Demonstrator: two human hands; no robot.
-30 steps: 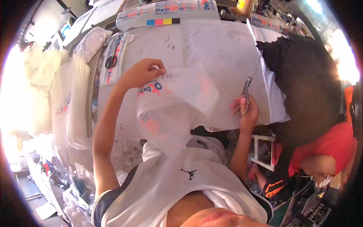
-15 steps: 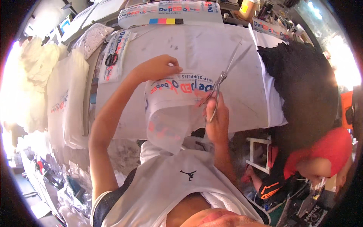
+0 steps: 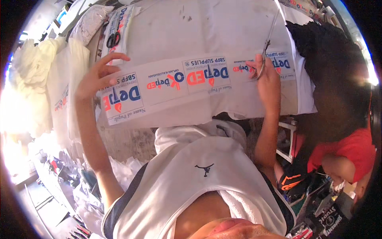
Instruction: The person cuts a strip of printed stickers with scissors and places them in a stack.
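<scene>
A long translucent film strip [image 3: 167, 85] with blue and red print lies unrolled across the white table, close to its near edge. At the strip's left end is my left hand [image 3: 95, 79], its fingers spread apart over or beside the film. My right hand [image 3: 269, 81] is closed around metal scissors [image 3: 267, 44], which point away from me. It rests over the strip's right part, partly covering the print. Whether the right fingers also press on the film is hidden.
Black-handled scissors [image 3: 113, 40] lie on a stack of printed film [image 3: 121, 24] at the far left. Pale plastic sheets [image 3: 59, 87] hang at the left. Black cloth [image 3: 326, 71] is at the right, near another person's red clothing [image 3: 350, 153]. The white table [image 3: 167, 32] extends beyond the strip.
The film, curled and hanging near my body before, now lies stretched flat. My left hand has moved left and its fingers have spread. My right hand has moved right with the scissors.
</scene>
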